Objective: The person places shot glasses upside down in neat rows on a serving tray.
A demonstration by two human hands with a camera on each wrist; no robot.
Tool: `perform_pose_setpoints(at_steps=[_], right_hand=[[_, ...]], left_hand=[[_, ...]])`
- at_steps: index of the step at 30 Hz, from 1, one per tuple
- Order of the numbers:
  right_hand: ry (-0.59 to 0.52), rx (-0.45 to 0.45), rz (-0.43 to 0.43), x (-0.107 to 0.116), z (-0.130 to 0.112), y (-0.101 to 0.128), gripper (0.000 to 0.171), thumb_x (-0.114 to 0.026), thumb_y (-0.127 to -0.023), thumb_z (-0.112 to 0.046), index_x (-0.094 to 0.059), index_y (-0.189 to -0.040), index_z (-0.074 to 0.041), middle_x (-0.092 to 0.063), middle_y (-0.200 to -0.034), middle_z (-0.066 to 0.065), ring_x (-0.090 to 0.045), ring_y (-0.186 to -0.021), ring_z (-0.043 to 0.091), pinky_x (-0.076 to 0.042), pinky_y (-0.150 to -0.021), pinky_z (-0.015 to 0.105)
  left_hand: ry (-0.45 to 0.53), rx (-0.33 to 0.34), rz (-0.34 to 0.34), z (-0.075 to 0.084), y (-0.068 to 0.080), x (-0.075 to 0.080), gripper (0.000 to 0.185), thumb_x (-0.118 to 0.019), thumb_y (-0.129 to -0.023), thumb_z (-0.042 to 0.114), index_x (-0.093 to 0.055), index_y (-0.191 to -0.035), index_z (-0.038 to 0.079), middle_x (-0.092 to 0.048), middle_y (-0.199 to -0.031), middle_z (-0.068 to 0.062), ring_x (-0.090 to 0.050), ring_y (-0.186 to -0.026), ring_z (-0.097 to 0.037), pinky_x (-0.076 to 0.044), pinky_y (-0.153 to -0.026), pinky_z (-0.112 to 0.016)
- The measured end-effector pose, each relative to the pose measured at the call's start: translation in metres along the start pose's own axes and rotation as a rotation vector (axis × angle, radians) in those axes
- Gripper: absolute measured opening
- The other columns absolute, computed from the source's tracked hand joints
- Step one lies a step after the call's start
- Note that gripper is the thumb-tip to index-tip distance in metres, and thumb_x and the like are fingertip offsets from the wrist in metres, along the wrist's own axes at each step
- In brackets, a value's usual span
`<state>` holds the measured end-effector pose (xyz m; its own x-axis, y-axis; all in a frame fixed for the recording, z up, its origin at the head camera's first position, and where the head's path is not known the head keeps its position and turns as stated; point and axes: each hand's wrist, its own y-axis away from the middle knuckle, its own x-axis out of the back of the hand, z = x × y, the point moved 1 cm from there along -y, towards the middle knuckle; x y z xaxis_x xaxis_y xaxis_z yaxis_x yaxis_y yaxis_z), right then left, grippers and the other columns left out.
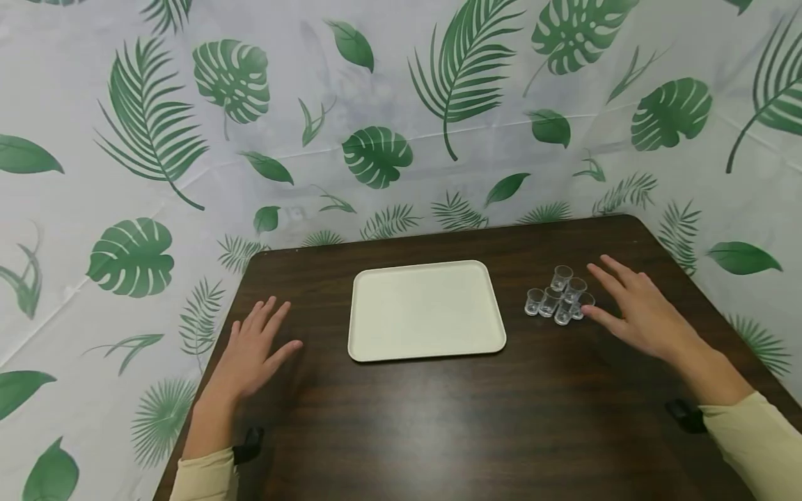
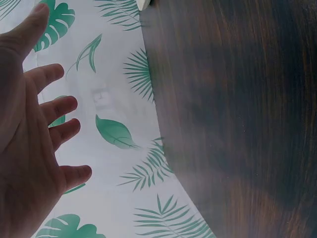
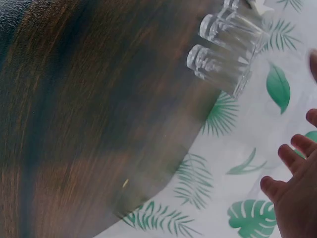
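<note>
The left hand [image 1: 253,351] lies flat on the dark wooden bench [image 1: 438,417] near its left edge, fingers spread and holding nothing. A cream tray [image 1: 426,309] sits mid-bench. To its right stands a tight cluster of small clear cups [image 1: 560,299]. The right hand [image 1: 633,313] is just beside them, fingers straight and apart, thumb near the closest cup.

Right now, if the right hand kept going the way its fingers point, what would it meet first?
Probably the cluster of small clear cups: the right hand points up and left across the table, its thumb already right beside them. Height above the table is unclear.
</note>
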<state>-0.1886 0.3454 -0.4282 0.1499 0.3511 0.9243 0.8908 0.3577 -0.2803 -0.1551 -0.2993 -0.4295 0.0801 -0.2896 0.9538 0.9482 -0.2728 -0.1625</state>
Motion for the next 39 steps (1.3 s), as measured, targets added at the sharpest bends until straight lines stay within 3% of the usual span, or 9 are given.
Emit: perform_pose_setpoints(at_steps=[7, 16, 22, 27, 34, 39], right_hand=[[0.010, 0.013, 0.004, -0.002, 0.002, 0.002, 0.092, -0.079, -0.083, -0.033, -0.029, -0.155, -0.007, -0.024, -0.155, 0.027, -0.032, -0.132, 0.053, -0.009, -0.112, 0.063], [-0.012, -0.006, -0.022, -0.005, 0.007, 0.005, 0.102, -0.085, -0.076, -0.022, -0.024, -0.156, -0.009, -0.026, -0.153, 0.029, -0.034, -0.128, 0.056, -0.017, -0.107, 0.067], [-0.061, -0.115, -0.078, -0.008, 0.008, 0.002, 0.100, -0.084, -0.078, -0.021, -0.023, -0.156, -0.005, -0.029, -0.149, 0.032, -0.035, -0.127, 0.056, -0.030, -0.095, 0.070], [-0.127, -0.238, -0.118, -0.017, 0.009, 0.001, 0.094, -0.080, -0.083, -0.020, -0.022, -0.154, 0.000, -0.037, -0.144, 0.036, -0.038, -0.125, 0.057, -0.033, -0.092, 0.070], [-0.221, -0.333, -0.064, -0.036, 0.014, 0.002, 0.077, -0.076, -0.088, -0.022, -0.035, -0.145, 0.010, -0.056, -0.125, 0.035, -0.051, -0.113, 0.056, -0.037, -0.087, 0.067], [-0.311, -0.408, -0.041, -0.051, 0.017, 0.004, 0.070, -0.074, -0.090, -0.024, -0.041, -0.141, 0.011, -0.061, -0.119, 0.033, -0.055, -0.109, 0.052, -0.038, -0.088, 0.065]], left_hand=[[0.006, -0.010, 0.010, -0.002, 0.002, -0.007, 0.078, -0.057, -0.095, 0.054, -0.026, -0.157, 0.019, -0.021, -0.159, -0.019, -0.012, -0.147, -0.039, -0.013, -0.104, -0.073], [0.042, 0.007, -0.046, 0.005, -0.002, -0.015, 0.079, -0.056, -0.094, 0.056, -0.025, -0.158, 0.020, -0.019, -0.160, -0.017, -0.013, -0.147, -0.039, -0.013, -0.103, -0.074], [0.059, 0.001, -0.095, 0.008, -0.003, -0.021, 0.080, -0.056, -0.094, 0.057, -0.025, -0.158, 0.020, -0.022, -0.160, -0.016, -0.020, -0.144, -0.042, -0.014, -0.103, -0.073], [0.084, -0.026, -0.141, 0.013, -0.006, -0.026, 0.081, -0.057, -0.092, 0.059, -0.029, -0.156, 0.018, -0.030, -0.156, -0.017, -0.026, -0.141, -0.042, -0.017, -0.104, -0.071], [0.132, -0.060, -0.170, 0.024, -0.014, -0.038, 0.083, -0.063, -0.090, 0.057, -0.034, -0.154, 0.014, -0.031, -0.155, -0.020, -0.024, -0.142, -0.043, -0.020, -0.104, -0.071], [0.162, -0.092, -0.197, 0.031, -0.023, -0.049, 0.082, -0.064, -0.090, 0.055, -0.034, -0.154, 0.013, -0.030, -0.155, -0.021, -0.024, -0.142, -0.044, -0.021, -0.104, -0.071]])
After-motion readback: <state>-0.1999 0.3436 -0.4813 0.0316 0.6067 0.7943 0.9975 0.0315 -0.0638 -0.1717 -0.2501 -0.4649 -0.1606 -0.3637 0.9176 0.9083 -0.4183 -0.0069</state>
